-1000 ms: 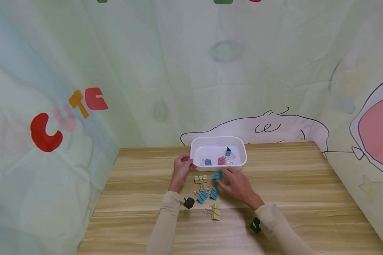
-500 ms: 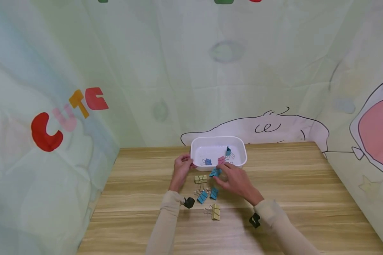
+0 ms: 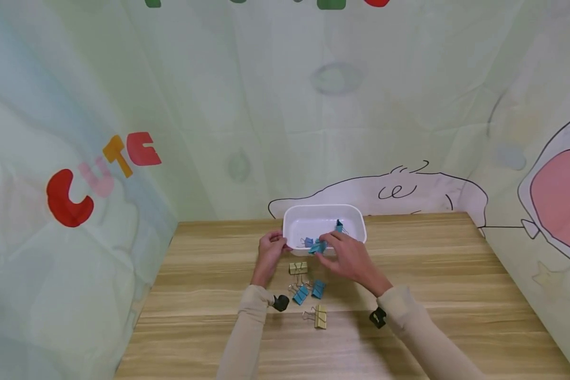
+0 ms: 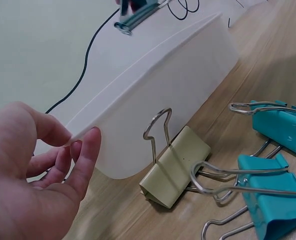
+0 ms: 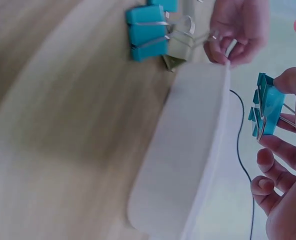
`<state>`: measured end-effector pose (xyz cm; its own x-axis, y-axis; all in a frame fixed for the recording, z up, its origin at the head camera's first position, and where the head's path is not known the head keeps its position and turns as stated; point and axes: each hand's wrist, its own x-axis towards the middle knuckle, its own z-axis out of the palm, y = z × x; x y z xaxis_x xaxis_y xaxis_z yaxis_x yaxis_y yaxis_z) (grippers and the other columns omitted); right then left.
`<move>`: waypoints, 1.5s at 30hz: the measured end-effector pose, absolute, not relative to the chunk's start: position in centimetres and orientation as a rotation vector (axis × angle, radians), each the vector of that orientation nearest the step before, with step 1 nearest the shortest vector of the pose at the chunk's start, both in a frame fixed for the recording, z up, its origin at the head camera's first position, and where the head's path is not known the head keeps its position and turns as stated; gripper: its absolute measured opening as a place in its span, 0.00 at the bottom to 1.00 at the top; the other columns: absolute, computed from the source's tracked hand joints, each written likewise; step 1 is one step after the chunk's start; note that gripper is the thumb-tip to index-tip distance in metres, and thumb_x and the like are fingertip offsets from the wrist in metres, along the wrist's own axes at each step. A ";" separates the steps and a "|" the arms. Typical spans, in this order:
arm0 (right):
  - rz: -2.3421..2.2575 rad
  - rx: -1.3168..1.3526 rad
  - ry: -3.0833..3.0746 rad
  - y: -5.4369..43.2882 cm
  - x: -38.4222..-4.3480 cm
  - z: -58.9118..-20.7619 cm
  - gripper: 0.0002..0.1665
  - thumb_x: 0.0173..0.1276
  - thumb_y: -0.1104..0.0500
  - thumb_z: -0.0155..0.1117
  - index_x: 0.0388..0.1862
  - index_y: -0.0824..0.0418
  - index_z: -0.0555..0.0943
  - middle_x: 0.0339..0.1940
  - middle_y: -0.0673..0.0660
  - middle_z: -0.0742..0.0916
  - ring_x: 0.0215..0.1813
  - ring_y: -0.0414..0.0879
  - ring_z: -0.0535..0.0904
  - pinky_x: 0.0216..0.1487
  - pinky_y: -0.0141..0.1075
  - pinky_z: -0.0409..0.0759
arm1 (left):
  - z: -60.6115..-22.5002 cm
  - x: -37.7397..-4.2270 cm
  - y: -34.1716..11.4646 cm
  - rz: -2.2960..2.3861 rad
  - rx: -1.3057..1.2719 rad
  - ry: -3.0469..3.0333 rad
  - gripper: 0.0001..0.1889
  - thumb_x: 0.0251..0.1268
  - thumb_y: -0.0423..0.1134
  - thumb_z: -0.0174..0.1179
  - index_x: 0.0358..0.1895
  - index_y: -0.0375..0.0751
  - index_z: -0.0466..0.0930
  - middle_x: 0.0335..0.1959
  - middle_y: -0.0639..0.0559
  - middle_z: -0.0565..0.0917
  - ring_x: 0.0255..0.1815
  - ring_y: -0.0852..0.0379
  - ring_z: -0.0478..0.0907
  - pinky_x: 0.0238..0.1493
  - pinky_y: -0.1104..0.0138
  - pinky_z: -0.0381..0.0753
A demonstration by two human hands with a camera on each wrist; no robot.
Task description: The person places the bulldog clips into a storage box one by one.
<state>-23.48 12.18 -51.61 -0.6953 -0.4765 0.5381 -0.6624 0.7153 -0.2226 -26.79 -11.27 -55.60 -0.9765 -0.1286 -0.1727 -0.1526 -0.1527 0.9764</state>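
My right hand (image 3: 353, 257) pinches a teal binder clip (image 5: 269, 105) between thumb and fingers, up at the near rim of a white plastic tub (image 3: 325, 211). At the tub's left corner, my left hand (image 4: 43, 170) grips the rim between thumb and fingers. Inside the tub lie a small blue binder clip (image 3: 309, 242) and a dark teal one (image 3: 339, 227); the right hand covers part of the interior. Just in front of the tub sits a pale yellow binder clip (image 4: 175, 165) with one wire handle raised.
Two teal binder clips, one left (image 3: 301, 294) and one right (image 3: 318, 288), lie on the wooden table (image 3: 209, 316) between the forearms. Closer to me is another yellow binder clip (image 3: 320, 316). A printed curtain (image 3: 247, 105) hangs behind the table's back edge.
My right hand has lifted the teal binder clip off the table and brought it forward to the tub's near rim. The left hand has stayed on the tub.
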 end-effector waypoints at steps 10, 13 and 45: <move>0.597 0.789 -2.538 12.2 -25.9 -48.5 0.23 0.66 0.44 0.73 0.50 0.59 0.86 0.49 0.58 0.89 0.42 0.52 0.86 0.39 0.44 0.90 | -55.7 -26.8 -11.2 2.381 -0.356 2.047 0.18 0.67 0.21 0.56 0.58 0.16 0.72 0.42 0.40 0.76 0.35 0.46 0.82 0.45 0.57 0.92; 0.603 0.764 -2.548 12.2 -26.6 -47.6 0.23 0.67 0.44 0.73 0.52 0.59 0.86 0.50 0.59 0.89 0.43 0.52 0.86 0.39 0.44 0.90 | -55.7 -26.8 -11.2 2.380 -0.351 2.054 0.18 0.67 0.21 0.56 0.58 0.15 0.72 0.42 0.40 0.76 0.36 0.46 0.83 0.43 0.60 0.92; 0.612 0.753 -2.646 12.3 -26.3 -47.3 0.41 0.66 0.33 0.69 0.70 0.55 0.79 0.64 0.62 0.82 0.47 0.55 0.84 0.42 0.49 0.91 | -55.5 -26.7 -11.2 2.350 -0.358 2.047 0.19 0.71 0.23 0.56 0.62 0.17 0.71 0.47 0.38 0.76 0.42 0.44 0.82 0.52 0.53 0.90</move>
